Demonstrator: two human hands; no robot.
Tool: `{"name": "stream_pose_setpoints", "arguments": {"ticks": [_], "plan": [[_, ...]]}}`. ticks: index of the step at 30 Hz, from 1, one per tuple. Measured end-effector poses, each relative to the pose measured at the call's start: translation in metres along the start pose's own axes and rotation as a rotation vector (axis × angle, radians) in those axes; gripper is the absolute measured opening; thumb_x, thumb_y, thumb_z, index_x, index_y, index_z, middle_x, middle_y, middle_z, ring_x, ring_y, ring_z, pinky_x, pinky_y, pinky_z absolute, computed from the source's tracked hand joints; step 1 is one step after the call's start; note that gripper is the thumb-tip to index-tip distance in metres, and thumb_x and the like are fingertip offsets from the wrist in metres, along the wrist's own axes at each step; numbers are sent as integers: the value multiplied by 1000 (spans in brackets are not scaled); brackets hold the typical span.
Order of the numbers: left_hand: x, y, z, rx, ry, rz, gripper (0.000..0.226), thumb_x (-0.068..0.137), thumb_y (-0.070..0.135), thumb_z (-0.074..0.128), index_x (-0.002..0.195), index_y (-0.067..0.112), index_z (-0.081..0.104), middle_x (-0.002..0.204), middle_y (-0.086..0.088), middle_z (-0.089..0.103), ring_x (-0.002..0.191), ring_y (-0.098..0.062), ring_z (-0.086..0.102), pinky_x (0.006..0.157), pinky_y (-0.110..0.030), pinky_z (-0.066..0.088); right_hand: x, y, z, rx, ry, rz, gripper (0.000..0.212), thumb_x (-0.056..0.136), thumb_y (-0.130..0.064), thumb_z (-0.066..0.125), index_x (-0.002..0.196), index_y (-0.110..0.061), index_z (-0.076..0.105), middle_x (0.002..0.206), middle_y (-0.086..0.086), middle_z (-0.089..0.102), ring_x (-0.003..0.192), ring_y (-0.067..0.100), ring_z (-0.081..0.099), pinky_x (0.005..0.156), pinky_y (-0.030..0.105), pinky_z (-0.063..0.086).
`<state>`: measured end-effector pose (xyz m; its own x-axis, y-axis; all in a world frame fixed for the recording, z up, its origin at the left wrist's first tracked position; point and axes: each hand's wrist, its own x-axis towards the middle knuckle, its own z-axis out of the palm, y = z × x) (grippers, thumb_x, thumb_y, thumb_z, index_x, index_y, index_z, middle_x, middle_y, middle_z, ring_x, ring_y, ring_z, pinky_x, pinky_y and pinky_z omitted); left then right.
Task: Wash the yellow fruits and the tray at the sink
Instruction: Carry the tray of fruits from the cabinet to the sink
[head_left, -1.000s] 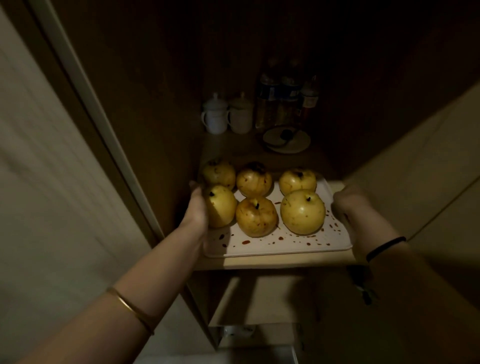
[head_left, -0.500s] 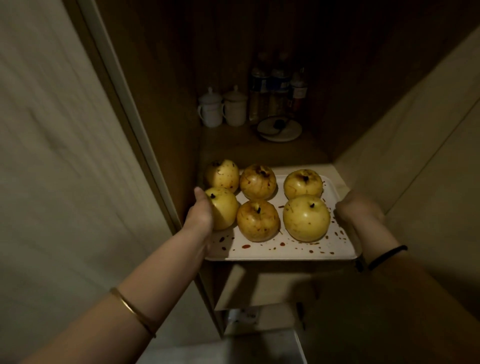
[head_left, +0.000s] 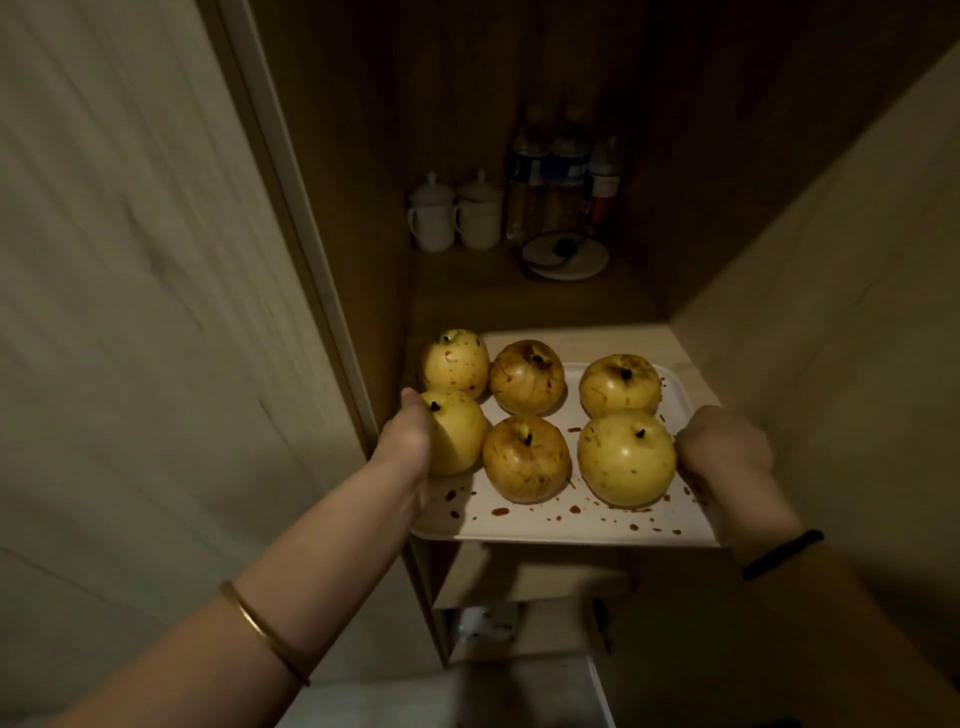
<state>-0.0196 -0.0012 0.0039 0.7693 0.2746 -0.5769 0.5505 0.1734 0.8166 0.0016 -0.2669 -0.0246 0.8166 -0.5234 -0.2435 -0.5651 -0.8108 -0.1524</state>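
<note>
A white tray (head_left: 566, 525) spattered with red-brown stains carries several yellow fruits (head_left: 626, 460) in two rows, some of them stained too. My left hand (head_left: 408, 441) grips the tray's left edge, its thumb beside the front-left fruit (head_left: 460, 439). My right hand (head_left: 724, 449) grips the tray's right edge next to the big front-right fruit. The tray is lifted and its front half overhangs the wooden shelf (head_left: 582, 343) of a dim cabinet niche.
At the back of the shelf stand two white lidded mugs (head_left: 454, 213), three water bottles (head_left: 561, 176) and a round white kettle base (head_left: 566, 254). Cabinet walls close in on the left (head_left: 156, 312) and right (head_left: 831, 286). A lower shelf (head_left: 519, 587) lies below.
Both hands have drawn the tray with the fruits toward me, off the shelf's front edge. My view has shifted, so the niche sits higher and more to the right.
</note>
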Motion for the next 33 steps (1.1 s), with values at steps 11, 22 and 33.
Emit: {"name": "stream_pose_setpoints", "arguments": {"ticks": [11,22,33], "plan": [[-15,-5,-16,91,-50,-43,56,102,47,26,141,9,39,140,-16,45,128,-31,43,87,-33,34,-13,19,22,314,-29,41,58,103,-43,16,112,-1,56,100,19,59,94,32,55,77,37,40],[-33,-6,-34,153,-77,-195,53,98,53,34,97,4,55,96,-13,57,86,-30,52,68,-34,36,-39,34,17,912,-173,170,45,104,-32,30,126,0,52,109,21,58,92,32,55,86,39,41],[-8,-25,-43,113,-289,-275,41,89,49,46,87,13,65,74,-16,68,75,-31,62,66,-32,48,-48,38,14,882,-172,181,33,104,-27,34,98,-1,55,75,15,51,68,28,49,70,36,39]]}}
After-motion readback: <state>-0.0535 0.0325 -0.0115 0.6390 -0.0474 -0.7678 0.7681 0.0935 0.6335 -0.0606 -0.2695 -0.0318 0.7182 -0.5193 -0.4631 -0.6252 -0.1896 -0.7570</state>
